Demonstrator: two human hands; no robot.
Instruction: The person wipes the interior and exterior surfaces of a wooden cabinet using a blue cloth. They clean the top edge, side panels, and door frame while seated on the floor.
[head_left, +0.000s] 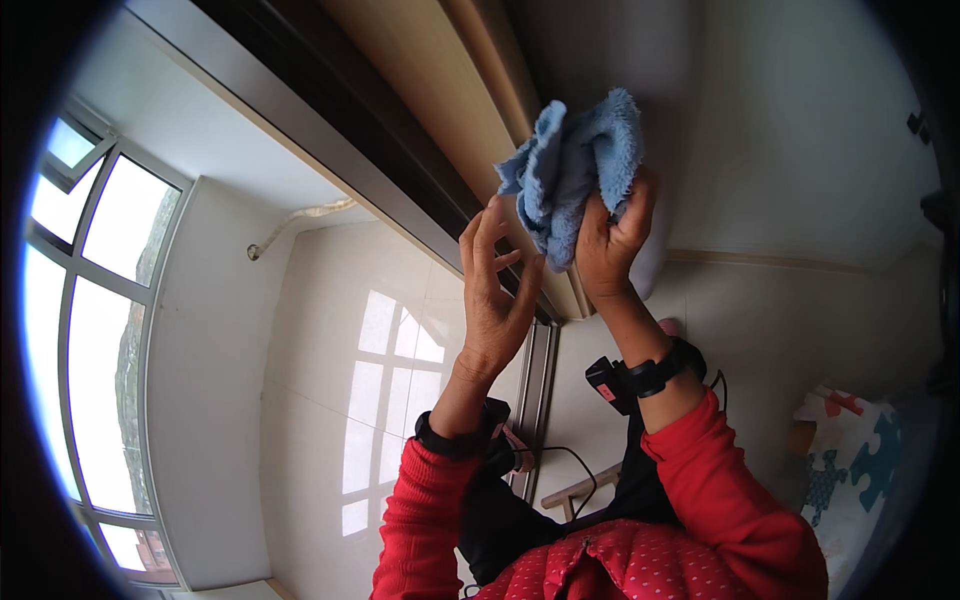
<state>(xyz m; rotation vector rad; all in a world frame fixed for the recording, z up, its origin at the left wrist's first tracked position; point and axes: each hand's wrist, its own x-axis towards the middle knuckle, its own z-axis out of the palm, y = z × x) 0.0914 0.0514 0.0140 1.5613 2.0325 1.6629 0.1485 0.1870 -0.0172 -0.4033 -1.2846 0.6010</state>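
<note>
A fluffy blue cleaning cloth (559, 187) is bunched up in my right hand (611, 247), thumb and fingers closed round its right side. Just left of it is my left hand (495, 281), empty, its fingers spread and curved towards the cloth. Whether the left fingertips touch the cloth, I cannot tell. Behind both hands runs the pale wood door frame (420, 82), with a dark metal door edge (330, 105) along its left side. The cloth overlaps the frame's right-hand edge in the picture.
A metal sliding-door track (536, 397) crosses the tiled floor by my feet. Beneath me is part of a wooden stool (581, 491). A black cable (574, 454) loops between my legs. Large windows (105, 322) stand left; patterned fabric (851, 457) lies right. A pipe (300, 217) juts from the far wall.
</note>
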